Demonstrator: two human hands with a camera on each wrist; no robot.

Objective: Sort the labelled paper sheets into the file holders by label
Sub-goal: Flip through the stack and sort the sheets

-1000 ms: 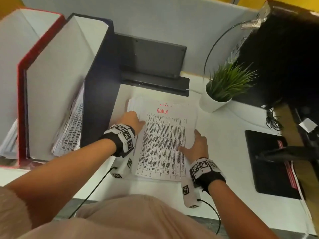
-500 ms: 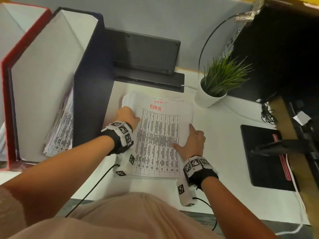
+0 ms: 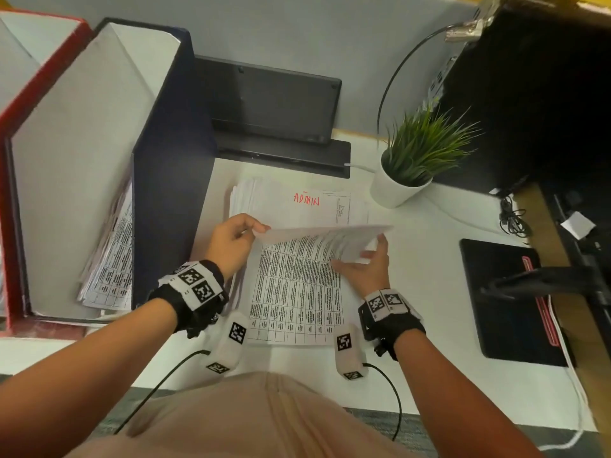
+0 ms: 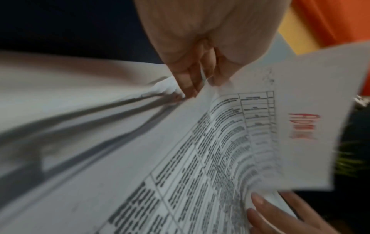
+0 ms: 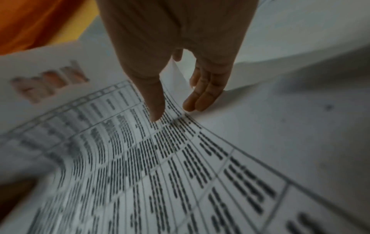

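Your left hand [image 3: 235, 240] and right hand [image 3: 365, 266] pinch the top sheet [image 3: 327, 238] by its edges, peeling it off the stack [image 3: 297, 292]; the sheet beneath could cling and lift too; it may also buckle entering the blue holder [image 3: 165, 166].

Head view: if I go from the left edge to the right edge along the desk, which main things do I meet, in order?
Red file holder → dark blue file holder → left hand → lifted top sheet → right hand → potted plant → black pad.
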